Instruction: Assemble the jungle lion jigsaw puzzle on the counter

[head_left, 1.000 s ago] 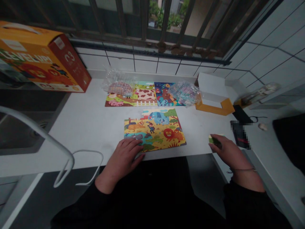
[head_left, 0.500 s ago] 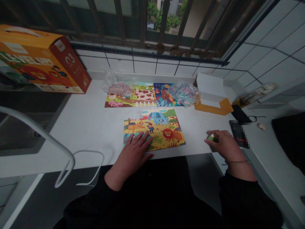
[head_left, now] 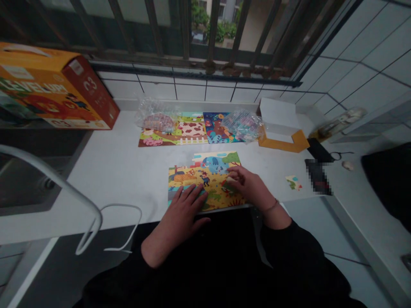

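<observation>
A jigsaw puzzle [head_left: 214, 194] with savanna animals lies near the counter's front edge; part of its upper left edge is uneven. My left hand [head_left: 184, 209] rests flat on its lower left part, fingers spread. Over the right side of the puzzle is my right hand [head_left: 245, 184], thumb and fingers pinched on a puzzle piece [head_left: 230, 184], mostly hidden by the fingers. The lion picture beneath that hand is largely covered. A loose puzzle piece [head_left: 293, 183] in cream, green and red lies on the counter to the right.
Behind are two picture boards [head_left: 192, 128] with plastic-wrapped pieces [head_left: 159, 122] on top. An open white and orange box [head_left: 282, 143] stands back right, near a dark phone [head_left: 317, 177]. At left are a large orange box [head_left: 86, 96], a sink and a white cable [head_left: 96, 214].
My right hand has moved left from the counter's right side to the puzzle, leaving a loose piece visible there. My left hand stays on the puzzle. The view has shifted slightly.
</observation>
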The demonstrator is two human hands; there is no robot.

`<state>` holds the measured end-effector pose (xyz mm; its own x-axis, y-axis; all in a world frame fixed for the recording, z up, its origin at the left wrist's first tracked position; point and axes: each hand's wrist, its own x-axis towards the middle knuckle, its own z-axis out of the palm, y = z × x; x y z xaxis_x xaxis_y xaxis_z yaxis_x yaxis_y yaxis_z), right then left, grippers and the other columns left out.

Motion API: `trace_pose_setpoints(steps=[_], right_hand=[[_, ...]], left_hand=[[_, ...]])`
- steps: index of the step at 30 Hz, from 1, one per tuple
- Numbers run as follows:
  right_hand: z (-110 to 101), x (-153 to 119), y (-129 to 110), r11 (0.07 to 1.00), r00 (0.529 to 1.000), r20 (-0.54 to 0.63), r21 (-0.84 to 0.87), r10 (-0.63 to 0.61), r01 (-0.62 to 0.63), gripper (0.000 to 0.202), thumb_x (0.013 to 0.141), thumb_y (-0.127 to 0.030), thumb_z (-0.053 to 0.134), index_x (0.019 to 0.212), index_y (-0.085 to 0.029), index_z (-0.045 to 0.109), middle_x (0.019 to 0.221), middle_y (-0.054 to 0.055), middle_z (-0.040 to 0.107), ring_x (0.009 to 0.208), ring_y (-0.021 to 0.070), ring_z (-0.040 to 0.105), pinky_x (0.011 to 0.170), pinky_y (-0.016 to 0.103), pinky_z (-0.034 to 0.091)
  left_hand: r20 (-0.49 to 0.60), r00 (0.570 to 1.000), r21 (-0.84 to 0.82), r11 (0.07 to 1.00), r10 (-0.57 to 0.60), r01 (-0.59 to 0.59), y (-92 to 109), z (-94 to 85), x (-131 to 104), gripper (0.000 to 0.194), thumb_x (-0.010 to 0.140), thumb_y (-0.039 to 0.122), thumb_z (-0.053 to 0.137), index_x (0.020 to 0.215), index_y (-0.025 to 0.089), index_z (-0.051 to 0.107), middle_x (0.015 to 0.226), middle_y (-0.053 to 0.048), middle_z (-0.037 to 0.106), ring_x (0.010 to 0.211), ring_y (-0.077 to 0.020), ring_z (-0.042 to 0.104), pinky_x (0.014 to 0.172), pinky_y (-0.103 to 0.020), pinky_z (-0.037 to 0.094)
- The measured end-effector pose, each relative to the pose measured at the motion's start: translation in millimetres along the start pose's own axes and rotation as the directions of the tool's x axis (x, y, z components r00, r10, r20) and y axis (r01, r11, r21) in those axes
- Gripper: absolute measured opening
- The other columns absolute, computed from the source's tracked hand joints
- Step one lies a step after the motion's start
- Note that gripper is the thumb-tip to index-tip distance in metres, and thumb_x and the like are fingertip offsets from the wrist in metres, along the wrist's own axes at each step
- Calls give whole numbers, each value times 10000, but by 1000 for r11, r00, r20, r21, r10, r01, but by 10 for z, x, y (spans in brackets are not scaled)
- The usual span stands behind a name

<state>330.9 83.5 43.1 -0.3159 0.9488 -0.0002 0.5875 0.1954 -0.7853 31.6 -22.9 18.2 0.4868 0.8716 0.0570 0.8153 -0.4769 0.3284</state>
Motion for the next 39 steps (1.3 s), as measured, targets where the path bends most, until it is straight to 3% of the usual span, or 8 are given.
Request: trace_pose_setpoints(steps=[4,7,11,14,19,24,33,39], right_hand=[[-7,16,-2,964,984,-135,-253,-117,79,346,1034,-303,654,1356,-221,749,1342,145,805,1139,293,776,1018,460,638],[-358,-175,241,850,951,-294,-521,-92,-79,364,1078,-331,542,1293,-147,772,1258,209,805,1141,359,755,1074,538,598],[-857,-521,712,567,894,-431,-709,125,-421,430,1057,-336,531,1301,-66,759,1184,282,791,1077,405,755,982,531,586],[-1047,-694,979,431,836,-441,-718,326,-546,457,1052,-403,579,1277,-47,757,1124,295,791,1014,403,773,896,483,586],[-1124,-766,1141,466,849,-419,-711,321,-527,452,1022,-406,627,1308,-80,757,1119,247,807,1060,367,775,930,435,578],[-1181,-746,1208,492,815,-471,-649,338,-579,538,950,-462,690,1303,-64,768,1103,260,825,1081,405,762,890,443,582],[-1280,-712,1292,526,787,-444,-586,428,-616,587,894,-529,693,1281,-96,783,1100,246,840,939,381,788,784,435,559],[-1335,-732,1361,536,764,-439,-545,472,-645,648,877,-581,689,1314,-110,779,1131,229,849,970,393,793,793,438,548]], left_hand=[[-67,997,-68,997,-29,24,-40,-49,96,667,1055,399,722,1656,203,511,1734,-188,535,1592,-390,521,1339,-621,418],[-55,998,-67,998,-10,6,-102,-109,234,601,1049,287,685,1624,188,540,1702,-189,572,1571,-364,548,1329,-585,442],[37,995,-38,996,88,-86,-120,-110,528,620,1022,217,684,1627,171,552,1742,-167,542,1600,-363,519,1341,-563,423],[35,989,-23,989,146,-145,-97,-52,759,578,1054,199,652,1625,190,562,1713,-142,583,1589,-373,521,1320,-597,425],[-18,975,-40,974,222,-223,-104,1,974,459,1019,189,747,1472,197,671,1431,-122,758,1348,-320,675,1207,-511,513],[-47,977,-26,978,207,-208,-251,-73,945,448,971,238,846,1397,244,705,1281,-108,749,1210,-307,686,1092,-475,557],[-243,968,-39,998,-62,54,-1235,-618,697,355,1040,347,776,1369,231,711,1314,-126,733,1260,-339,622,1135,-535,507],[-240,960,-8,990,-142,144,-1486,-561,670,250,1049,363,745,1254,222,772,1320,-138,727,1252,-339,619,1133,-532,512]])
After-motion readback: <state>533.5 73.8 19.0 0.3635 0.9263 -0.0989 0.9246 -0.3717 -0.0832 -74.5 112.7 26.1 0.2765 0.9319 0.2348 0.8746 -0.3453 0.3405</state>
